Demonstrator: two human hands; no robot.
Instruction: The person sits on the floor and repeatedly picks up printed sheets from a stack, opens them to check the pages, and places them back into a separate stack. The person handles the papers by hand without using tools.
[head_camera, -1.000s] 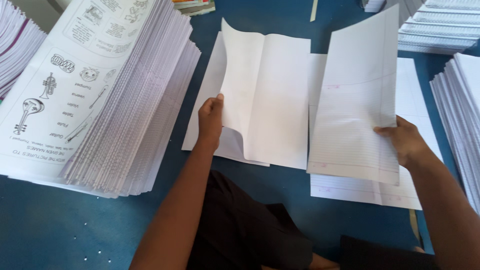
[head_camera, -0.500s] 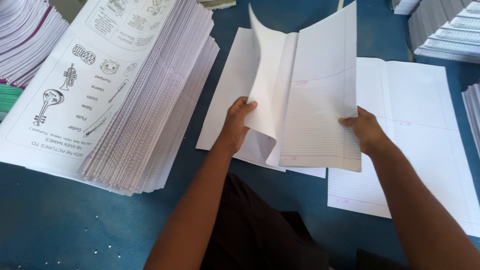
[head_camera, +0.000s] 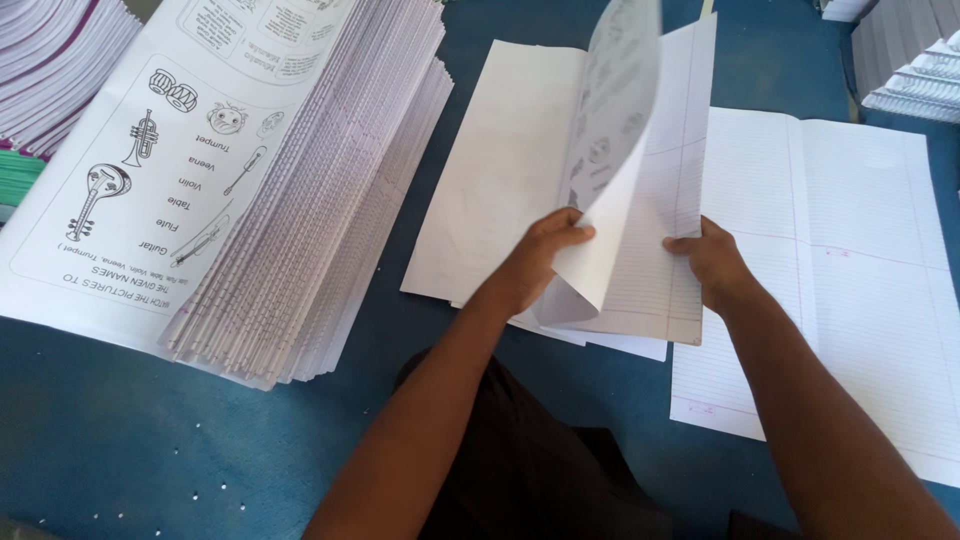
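Observation:
My left hand (head_camera: 540, 255) pinches a printed white sheet (head_camera: 610, 130) and lifts it so it curls upward off a folded set of white sheets (head_camera: 500, 170) lying on the blue table (head_camera: 120, 450). My right hand (head_camera: 712, 262) grips the right edge of a ruled sheet (head_camera: 665, 230) held up beside the printed one. Both sheets stand nearly together over the folded set.
A tall stack of printed worksheets (head_camera: 250, 170) with instrument drawings lies at the left. Flat ruled sheets (head_camera: 850, 260) lie at the right. More paper stacks sit at the far left (head_camera: 50, 60) and top right (head_camera: 910, 60). My dark-clothed lap (head_camera: 540, 470) is below.
My right hand has carried the ruled sheet leftward from the right-hand pile onto the folded set. My left hand has lifted the printed sheet higher so the two close together.

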